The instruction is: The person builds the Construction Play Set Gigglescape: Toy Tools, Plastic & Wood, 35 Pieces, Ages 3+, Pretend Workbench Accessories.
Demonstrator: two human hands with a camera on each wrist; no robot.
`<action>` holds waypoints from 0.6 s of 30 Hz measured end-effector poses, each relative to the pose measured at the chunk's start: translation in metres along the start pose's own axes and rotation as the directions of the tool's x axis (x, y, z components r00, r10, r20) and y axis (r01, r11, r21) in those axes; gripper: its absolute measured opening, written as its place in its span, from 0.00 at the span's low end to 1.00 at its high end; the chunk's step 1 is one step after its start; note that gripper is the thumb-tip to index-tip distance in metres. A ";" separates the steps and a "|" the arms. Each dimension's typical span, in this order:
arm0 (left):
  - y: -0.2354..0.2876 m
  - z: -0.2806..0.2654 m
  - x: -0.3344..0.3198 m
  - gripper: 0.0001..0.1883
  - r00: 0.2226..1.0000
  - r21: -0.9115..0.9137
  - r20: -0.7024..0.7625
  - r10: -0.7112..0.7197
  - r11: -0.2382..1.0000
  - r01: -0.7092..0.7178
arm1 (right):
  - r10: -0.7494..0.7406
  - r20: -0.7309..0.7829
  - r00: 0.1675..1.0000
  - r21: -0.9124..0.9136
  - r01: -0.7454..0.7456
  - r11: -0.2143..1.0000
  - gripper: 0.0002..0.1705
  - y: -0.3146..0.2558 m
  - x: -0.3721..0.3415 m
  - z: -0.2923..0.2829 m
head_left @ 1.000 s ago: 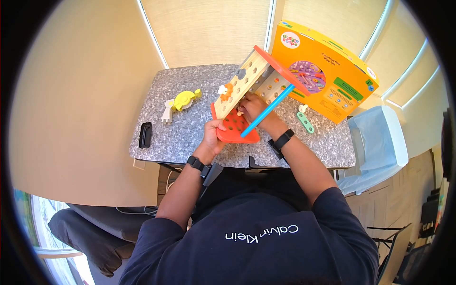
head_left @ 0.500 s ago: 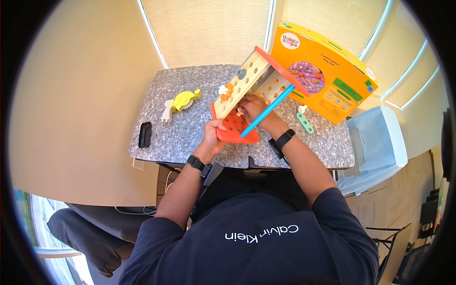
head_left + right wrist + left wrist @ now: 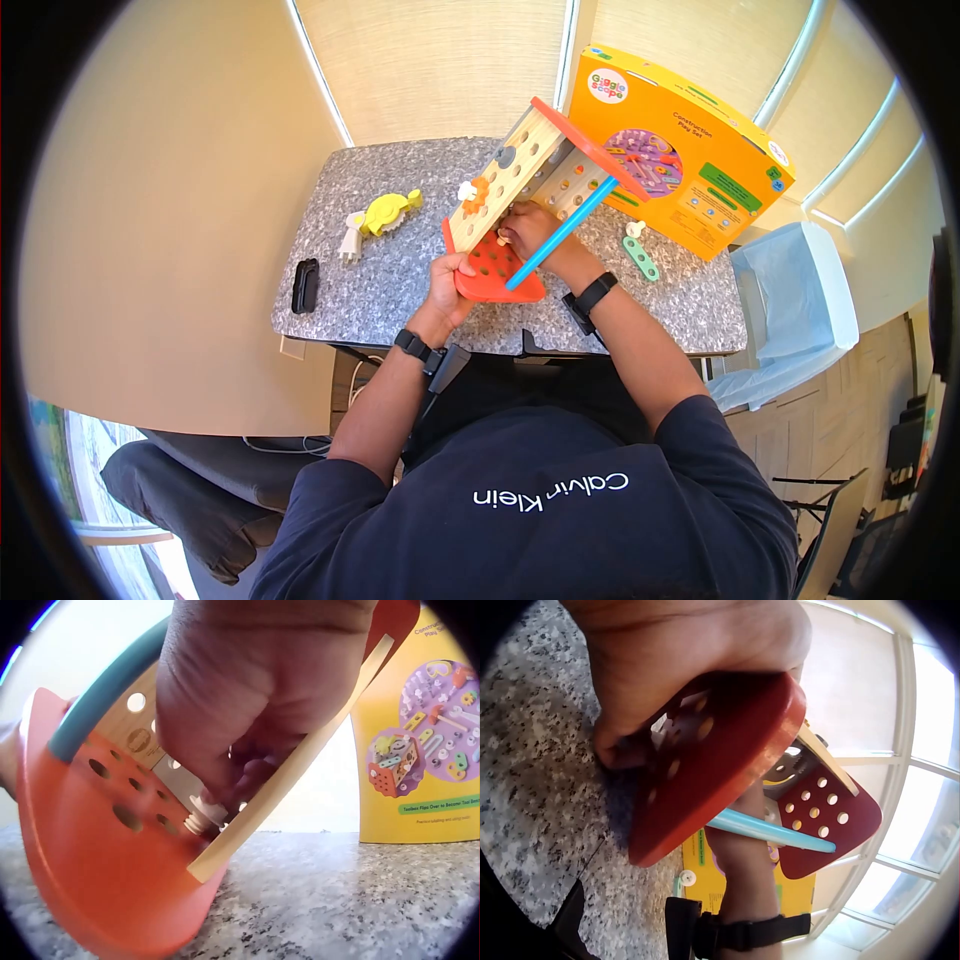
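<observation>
A toy toolbox with red perforated end panels (image 3: 492, 268), pale wooden sides (image 3: 518, 168) and a blue rod (image 3: 565, 232) is held tilted over the table. My left hand (image 3: 449, 287) grips the near red end, thumb on its face; in the left wrist view the left hand (image 3: 682, 660) wraps round that red panel (image 3: 720, 757). My right hand (image 3: 535, 228) reaches inside, past the rod. The right wrist view shows the right hand (image 3: 262, 690) pinching a small cream threaded screw (image 3: 204, 815) beside the red panel; its fingertips are partly hidden.
On the speckled table (image 3: 400, 290) lie a yellow toy piece (image 3: 390, 212), a white piece (image 3: 351, 238), a black holder (image 3: 306, 286) and a green strip (image 3: 642, 258). A yellow box (image 3: 690, 150) stands behind; a lined bin (image 3: 800, 300) is at the right.
The toolbox has shifted very slightly left in the head view, with both hands keeping their places on it and inside it.
</observation>
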State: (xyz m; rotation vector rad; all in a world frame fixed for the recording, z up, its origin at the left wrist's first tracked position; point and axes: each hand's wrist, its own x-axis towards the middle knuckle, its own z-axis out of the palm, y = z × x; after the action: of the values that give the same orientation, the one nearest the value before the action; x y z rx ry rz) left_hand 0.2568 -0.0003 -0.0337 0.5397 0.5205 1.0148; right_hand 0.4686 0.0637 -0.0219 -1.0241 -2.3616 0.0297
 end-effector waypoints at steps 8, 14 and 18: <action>-0.002 0.001 0.000 0.36 1.000 -0.017 -0.002 0.002 1.000 -0.002 | -0.075 -0.059 0.995 0.034 0.077 0.996 0.07 -0.012 0.001 -0.015; -0.004 -0.002 0.001 0.37 1.000 -0.014 -0.001 0.016 1.000 -0.016 | 0.012 0.033 0.999 -0.028 -0.012 1.000 0.11 -0.005 0.000 -0.003; -0.005 -0.002 0.002 0.37 1.000 -0.002 0.002 0.019 1.000 -0.019 | 0.042 0.074 0.996 -0.046 -0.038 0.998 0.11 -0.018 0.000 -0.016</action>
State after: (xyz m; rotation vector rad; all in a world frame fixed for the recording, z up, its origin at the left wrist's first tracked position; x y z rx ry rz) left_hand 0.2596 -0.0006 -0.0386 0.5447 0.5136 1.0332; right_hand 0.4649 0.0479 -0.0045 -1.1097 -2.4186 0.0305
